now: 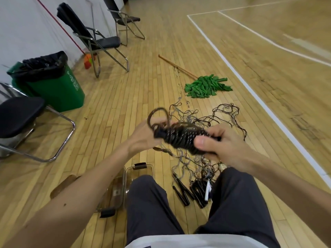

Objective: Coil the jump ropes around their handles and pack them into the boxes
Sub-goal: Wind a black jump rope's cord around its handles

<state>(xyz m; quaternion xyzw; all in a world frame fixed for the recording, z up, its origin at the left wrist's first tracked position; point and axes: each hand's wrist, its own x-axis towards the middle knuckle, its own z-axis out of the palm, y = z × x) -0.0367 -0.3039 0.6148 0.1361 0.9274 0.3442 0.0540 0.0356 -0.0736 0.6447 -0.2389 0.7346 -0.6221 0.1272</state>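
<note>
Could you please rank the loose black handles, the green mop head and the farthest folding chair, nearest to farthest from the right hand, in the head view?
1. Loose black handles, on the floor between the legs.
2. Green mop head, on the floor ahead.
3. Farthest folding chair, by the wall.

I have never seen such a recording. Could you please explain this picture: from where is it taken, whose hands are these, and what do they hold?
No machine here: a person wears one camera on the head, so you look down as they do. The right hand grips a coiled jump rope; the left hand holds its loose loop, which is blurred. On the wooden floor lie tangled ropes, black handles and clear boxes; farther off, a green mop and a green bin.
</note>
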